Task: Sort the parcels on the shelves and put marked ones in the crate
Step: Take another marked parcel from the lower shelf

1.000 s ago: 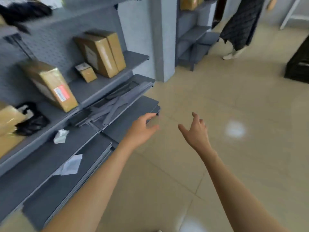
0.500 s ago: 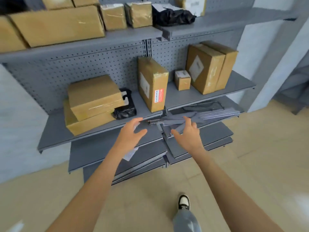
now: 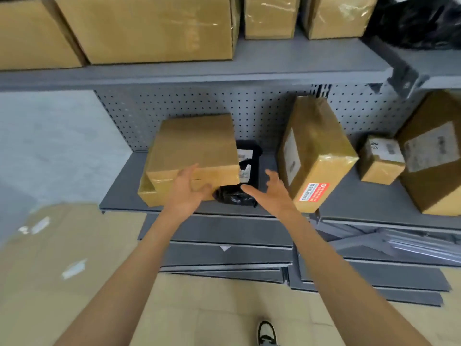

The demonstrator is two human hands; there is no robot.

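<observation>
On the middle shelf (image 3: 119,193), taped brown parcel (image 3: 316,156) with red label, left hand (image 3: 187,191) and right hand (image 3: 272,193) spread, holding nothing.

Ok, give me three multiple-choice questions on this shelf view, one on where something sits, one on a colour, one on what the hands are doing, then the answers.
1. Where does the black bag lie?
A. on the floor
B. on the middle shelf, between the stacked boxes and the upright parcel
C. on the top shelf, left end

2. What colour is the sticker on the upright parcel's front?
A. red
B. green
C. blue

3. What are the left hand and right hand doing?
A. both grip one box
B. both spread open, holding nothing
C. one holds a pen

Answers: B, it sits between those two; A, the label is red with white print; B, the fingers are spread and nothing is in either hand.
</observation>
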